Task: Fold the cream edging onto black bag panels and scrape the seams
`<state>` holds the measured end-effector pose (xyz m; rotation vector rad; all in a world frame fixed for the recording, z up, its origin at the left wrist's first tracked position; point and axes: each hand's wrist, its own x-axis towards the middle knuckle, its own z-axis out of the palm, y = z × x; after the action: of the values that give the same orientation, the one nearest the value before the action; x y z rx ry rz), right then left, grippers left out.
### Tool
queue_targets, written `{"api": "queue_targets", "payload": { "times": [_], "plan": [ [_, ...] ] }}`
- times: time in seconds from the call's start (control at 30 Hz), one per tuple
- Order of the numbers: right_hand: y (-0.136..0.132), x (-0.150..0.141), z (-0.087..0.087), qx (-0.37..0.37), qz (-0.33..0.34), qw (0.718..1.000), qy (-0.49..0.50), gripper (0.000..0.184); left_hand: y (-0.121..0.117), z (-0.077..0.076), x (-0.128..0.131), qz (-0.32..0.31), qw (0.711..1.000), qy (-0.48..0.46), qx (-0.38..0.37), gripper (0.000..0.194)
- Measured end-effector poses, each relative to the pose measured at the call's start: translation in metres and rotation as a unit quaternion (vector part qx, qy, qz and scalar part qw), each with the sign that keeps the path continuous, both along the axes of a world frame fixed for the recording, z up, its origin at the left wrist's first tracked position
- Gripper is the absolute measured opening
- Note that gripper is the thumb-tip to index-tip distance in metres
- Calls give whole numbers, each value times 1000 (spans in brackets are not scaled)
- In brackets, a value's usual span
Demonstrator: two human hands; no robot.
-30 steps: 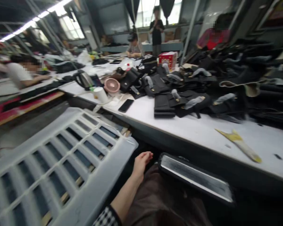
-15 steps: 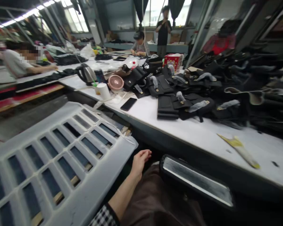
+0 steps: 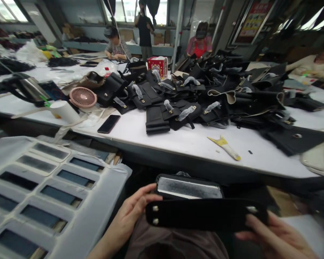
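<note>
I hold a long black leather strap piece (image 3: 205, 215) with small metal studs across my lap, below the table's edge. My left hand (image 3: 129, 214) touches its left end, fingers stretched along it. My right hand (image 3: 275, 237) grips its right end from underneath, thumb on top. Just behind the strap sits a black bag piece (image 3: 189, 187) with a shiny grey face.
A white table (image 3: 194, 140) carries a heap of black leather bag parts (image 3: 205, 97), a phone (image 3: 108, 123), a pink fan (image 3: 82, 97), a white cup (image 3: 63, 110) and a yellow-handled tool (image 3: 225, 146). A white slotted crate (image 3: 43, 187) stands at my left. Other people work farther back.
The view has swung right. My left hand moved from resting on my lap to the strap's left end, and my right hand has come into view holding the strap.
</note>
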<state>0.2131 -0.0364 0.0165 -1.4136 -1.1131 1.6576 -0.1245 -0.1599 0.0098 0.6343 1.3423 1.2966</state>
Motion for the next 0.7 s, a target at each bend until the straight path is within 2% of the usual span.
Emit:
{"api": "queue_targets", "payload": {
  "times": [0.03, 0.1, 0.2, 0.23, 0.33, 0.43, 0.57, 0.7],
  "plan": [
    [-5, -12, -1, -27, 14, 999, 12, 39, -5, -1, 6, 2, 998, -46, -35, 51],
    [-14, -31, -6, -70, 31, 996, 41, 37, -11, -6, 15, 56, 989, -110, -86, 45],
    [-21, -43, -15, -88, -4, 993, 76, 35, -7, -17, 18, 133, 974, -139, -123, 55],
    [-21, -42, -17, -92, -19, 992, 82, 35, -4, -21, 17, 137, 975, -119, -126, 57],
    [-13, -37, -23, -97, -38, 990, 97, 34, 10, -31, 14, 96, 988, 5, -119, 51],
    [6, -31, -30, -68, -26, 995, 67, 33, 25, -32, 12, 61, 987, 111, -104, 47],
    [32, -28, -46, -15, -56, 998, -29, 44, 46, -28, 12, 51, 980, 163, -104, 46],
    [47, -32, -61, -15, -91, 992, -81, 50, 62, -34, 8, 48, 978, 183, -86, 45]
  ]
}}
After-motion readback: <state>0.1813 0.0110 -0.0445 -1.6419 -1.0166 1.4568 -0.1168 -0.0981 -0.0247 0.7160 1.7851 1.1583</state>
